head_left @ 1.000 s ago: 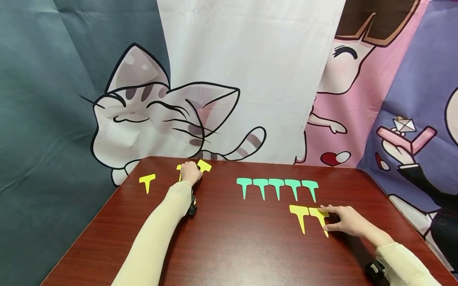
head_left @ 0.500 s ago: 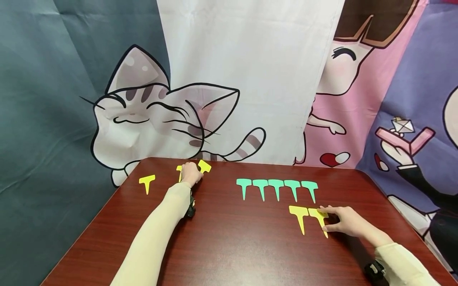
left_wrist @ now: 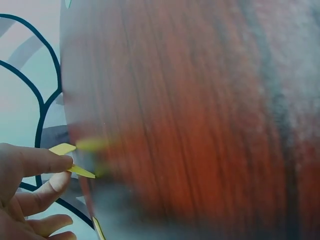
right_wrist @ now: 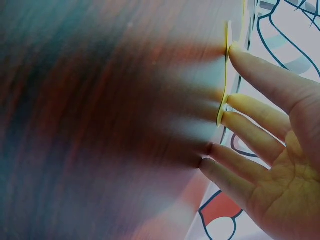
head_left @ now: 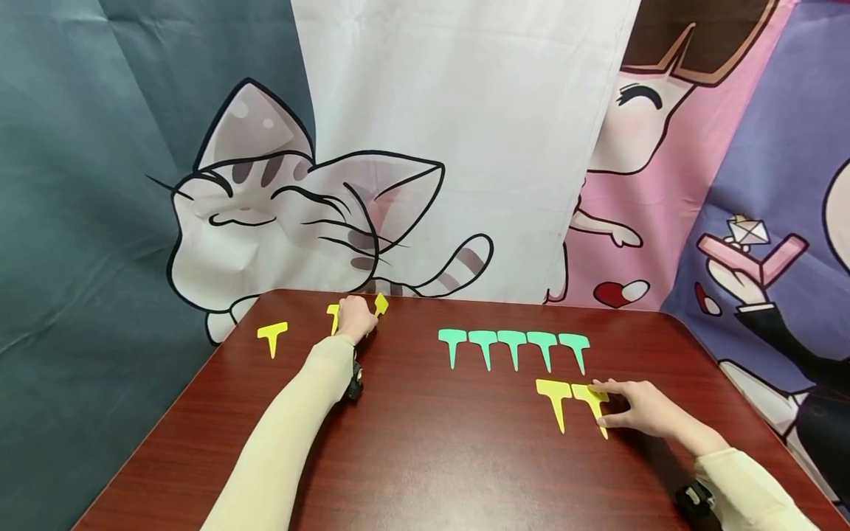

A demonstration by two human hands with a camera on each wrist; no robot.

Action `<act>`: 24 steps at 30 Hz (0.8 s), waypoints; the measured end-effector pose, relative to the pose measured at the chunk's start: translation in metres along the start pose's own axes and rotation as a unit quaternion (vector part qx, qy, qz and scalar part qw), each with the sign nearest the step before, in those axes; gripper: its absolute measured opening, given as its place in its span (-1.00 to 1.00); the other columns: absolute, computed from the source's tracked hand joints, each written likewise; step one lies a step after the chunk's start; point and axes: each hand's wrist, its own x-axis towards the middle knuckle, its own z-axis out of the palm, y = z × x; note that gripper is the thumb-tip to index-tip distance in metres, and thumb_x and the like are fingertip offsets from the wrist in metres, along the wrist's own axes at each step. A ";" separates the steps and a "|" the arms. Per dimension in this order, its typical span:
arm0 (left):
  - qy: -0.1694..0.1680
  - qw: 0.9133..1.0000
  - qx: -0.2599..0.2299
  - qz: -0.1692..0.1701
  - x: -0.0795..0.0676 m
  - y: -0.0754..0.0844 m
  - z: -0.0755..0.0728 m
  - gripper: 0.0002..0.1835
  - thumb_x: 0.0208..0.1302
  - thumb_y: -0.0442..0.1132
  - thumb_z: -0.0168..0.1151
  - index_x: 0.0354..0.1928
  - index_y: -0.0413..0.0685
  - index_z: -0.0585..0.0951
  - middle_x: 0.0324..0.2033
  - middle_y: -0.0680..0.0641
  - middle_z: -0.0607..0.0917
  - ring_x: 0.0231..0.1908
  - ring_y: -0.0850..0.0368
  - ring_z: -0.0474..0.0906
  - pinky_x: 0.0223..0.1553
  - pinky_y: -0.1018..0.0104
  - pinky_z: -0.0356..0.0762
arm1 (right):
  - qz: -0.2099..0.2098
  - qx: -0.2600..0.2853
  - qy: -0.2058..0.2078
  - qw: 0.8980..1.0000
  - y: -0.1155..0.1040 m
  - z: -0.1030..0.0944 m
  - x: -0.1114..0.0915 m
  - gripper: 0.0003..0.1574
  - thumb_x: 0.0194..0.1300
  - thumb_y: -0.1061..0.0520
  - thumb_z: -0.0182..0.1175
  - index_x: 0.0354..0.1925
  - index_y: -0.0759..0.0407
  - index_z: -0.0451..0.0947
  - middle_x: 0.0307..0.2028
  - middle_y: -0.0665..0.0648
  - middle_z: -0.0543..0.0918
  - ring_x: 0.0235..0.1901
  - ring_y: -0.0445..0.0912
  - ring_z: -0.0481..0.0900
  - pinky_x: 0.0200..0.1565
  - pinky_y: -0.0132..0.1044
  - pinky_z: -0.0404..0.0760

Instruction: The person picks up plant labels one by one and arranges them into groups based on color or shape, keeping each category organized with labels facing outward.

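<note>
My left hand (head_left: 356, 318) is at the far left of the table, pinching a yellow T-shaped plant label (head_left: 381, 304) between thumb and index finger. In the left wrist view that label (left_wrist: 62, 149) is tilted up off the wood, its other fingers loosely bent. Another yellow label (head_left: 333, 313) lies just left of this hand, partly covered by it. At the right, straight fingertips of my right hand (head_left: 640, 409) rest on a yellow plant label (head_left: 595, 409) lying flat. The right wrist view shows thumb and fingertips against that label (right_wrist: 224, 80).
A row of several green T-shaped labels (head_left: 512, 339) lies right of the table's middle. Below its right end is a yellow label (head_left: 554, 391), beside the one under my right hand. One more yellow label (head_left: 272, 333) lies near the left edge. A printed curtain (head_left: 465, 147) hangs behind the table (head_left: 425, 450).
The yellow label at my left hand has gone from lying flat to tilted up, pinched in the fingers. My right hand has stayed on its label.
</note>
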 end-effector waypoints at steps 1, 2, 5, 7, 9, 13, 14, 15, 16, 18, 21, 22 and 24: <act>0.004 1.000 -0.002 0.000 0.000 0.000 0.000 -0.78 0.12 -0.23 0.21 -0.57 -0.25 0.59 -0.10 -0.30 0.58 0.01 -0.25 0.37 0.05 0.02 0.37 | 0.001 0.000 0.000 1.000 0.000 0.000 0.000 -0.18 -0.09 -0.23 0.43 0.07 0.21 0.59 0.00 0.29 0.65 0.03 0.25 0.58 -0.01 0.14 0.52; 0.007 1.000 -0.004 -0.001 0.000 0.000 0.000 -0.77 0.12 -0.22 0.21 -0.58 -0.24 0.59 -0.09 -0.31 0.57 0.03 -0.25 0.36 0.07 0.01 0.37 | 0.001 0.001 0.000 1.000 0.000 0.000 0.000 -0.18 -0.09 -0.23 0.43 0.07 0.21 0.59 0.00 0.29 0.65 0.04 0.25 0.57 -0.01 0.14 0.52; 0.014 1.000 -0.008 -0.003 -0.001 0.000 0.001 -0.75 0.15 -0.20 0.21 -0.58 -0.22 0.58 -0.05 -0.30 0.57 0.08 -0.27 0.34 0.12 -0.02 0.34 | 0.001 0.001 0.001 1.000 0.000 0.000 0.000 -0.18 -0.09 -0.23 0.43 0.07 0.20 0.59 0.01 0.29 0.65 0.04 0.25 0.57 0.00 0.14 0.51; 0.017 1.000 -0.011 -0.005 -0.002 0.001 0.001 -0.74 0.18 -0.19 0.21 -0.58 -0.20 0.57 -0.04 -0.30 0.59 0.12 -0.27 0.32 0.16 -0.02 0.32 | 0.000 0.000 0.000 1.000 0.000 0.000 0.000 -0.18 -0.09 -0.23 0.43 0.07 0.21 0.59 0.00 0.30 0.65 0.04 0.25 0.57 0.00 0.14 0.51; 0.015 1.000 -0.013 -0.005 -0.003 0.002 0.000 -0.72 0.19 -0.18 0.20 -0.60 -0.21 0.58 -0.05 -0.29 0.63 0.17 -0.26 0.30 0.21 -0.02 0.27 | 0.000 -0.003 0.002 1.000 0.001 0.001 0.000 -0.17 -0.09 -0.24 0.43 0.07 0.21 0.59 0.00 0.32 0.65 0.03 0.24 0.58 -0.01 0.14 0.52; 0.013 1.000 -0.020 -0.006 -0.006 0.004 -0.002 -0.70 0.20 -0.18 0.20 -0.57 -0.26 0.61 0.04 -0.30 0.61 0.26 -0.25 0.23 0.31 -0.01 0.15 | -0.003 -0.003 0.002 1.000 0.001 0.000 0.001 -0.18 -0.10 -0.24 0.43 0.06 0.21 0.59 -0.01 0.30 0.65 0.02 0.24 0.58 -0.02 0.14 0.53; 0.013 1.000 -0.024 -0.006 -0.007 0.005 -0.002 -0.70 0.20 -0.18 0.20 -0.57 -0.27 0.62 0.10 -0.31 0.57 0.29 -0.26 0.20 0.33 -0.02 0.12 | -0.004 -0.003 0.002 1.000 0.001 0.000 0.001 -0.18 -0.10 -0.24 0.43 0.06 0.21 0.59 -0.01 0.28 0.66 0.02 0.24 0.58 -0.02 0.14 0.53; 0.012 1.000 -0.027 -0.006 -0.008 0.006 -0.002 -0.70 0.20 -0.19 0.20 -0.58 -0.27 0.62 0.17 -0.32 0.51 0.31 -0.27 0.17 0.36 -0.04 0.09 | -0.004 -0.003 0.002 1.000 0.001 0.001 0.001 -0.18 -0.10 -0.24 0.43 0.05 0.21 0.59 -0.01 0.28 0.66 0.02 0.24 0.59 -0.02 0.14 0.54; 0.010 0.999 -0.031 -0.006 -0.009 0.006 -0.003 -0.71 0.20 -0.21 0.19 -0.59 -0.26 0.61 0.23 -0.33 0.45 0.34 -0.28 0.13 0.38 -0.07 0.04 | -0.002 -0.001 0.001 1.000 0.001 0.001 0.001 -0.18 -0.10 -0.24 0.43 0.05 0.20 0.59 -0.01 0.29 0.66 0.02 0.24 0.58 -0.02 0.14 0.53; 0.007 0.999 -0.039 -0.004 -0.011 0.007 -0.003 -0.71 0.18 -0.24 0.15 -0.65 -0.23 0.59 0.31 -0.33 0.34 0.38 -0.29 0.06 0.40 -0.13 -0.03 | 0.000 0.000 0.000 1.000 0.001 0.001 0.000 -0.18 -0.10 -0.24 0.43 0.06 0.21 0.59 -0.01 0.32 0.65 0.02 0.24 0.58 -0.02 0.14 0.53; 0.003 0.999 -0.046 0.002 -0.013 0.009 -0.003 -0.69 0.14 -0.29 0.12 -0.74 -0.17 0.58 0.36 -0.30 0.27 0.41 -0.29 -0.01 0.41 -0.18 -0.13 | 0.004 0.001 -0.002 1.000 0.001 0.001 0.000 -0.17 -0.10 -0.24 0.43 0.06 0.20 0.59 -0.01 0.33 0.64 0.02 0.24 0.58 -0.02 0.14 0.53; 0.004 0.999 -0.048 0.003 -0.014 0.010 -0.003 -0.68 0.13 -0.29 0.12 -0.75 -0.16 0.59 0.36 -0.29 0.27 0.42 -0.29 -0.02 0.41 -0.19 -0.14 | 0.004 0.002 -0.002 1.000 0.001 0.001 0.000 -0.17 -0.10 -0.24 0.43 0.06 0.20 0.59 -0.01 0.32 0.65 0.03 0.24 0.58 -0.02 0.14 0.53; 0.007 0.999 -0.054 0.006 -0.016 0.011 -0.004 -0.68 0.14 -0.29 0.14 -0.75 -0.15 0.61 0.37 -0.28 0.27 0.42 -0.28 -0.02 0.41 -0.19 -0.16 | 0.003 0.002 -0.003 1.000 0.001 0.001 0.001 -0.17 -0.10 -0.24 0.43 0.06 0.20 0.59 0.00 0.28 0.65 0.03 0.24 0.58 -0.01 0.14 0.53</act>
